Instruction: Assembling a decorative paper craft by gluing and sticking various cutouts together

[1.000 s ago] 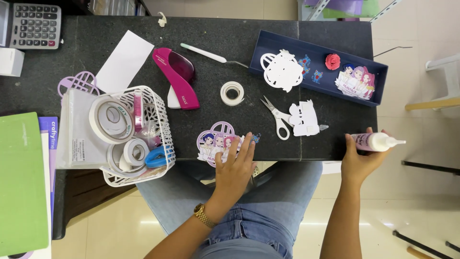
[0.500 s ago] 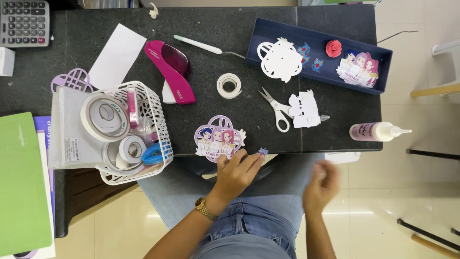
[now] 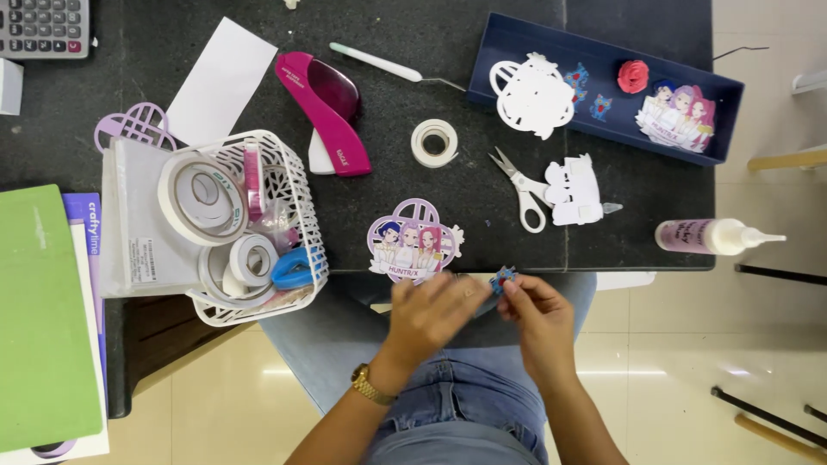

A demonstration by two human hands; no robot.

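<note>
A small blue paper flower is pinched between the fingertips of the left hand and right hand at the counter's near edge, just right of the character cutout, seemingly kept close for fitting

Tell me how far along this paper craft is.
Done: a finished-looking cutout lies in the blue tray. In hand: the right hand and left hand pinch a small blue piece. Left: the purple cutout beside them looks unfinished.
</note>
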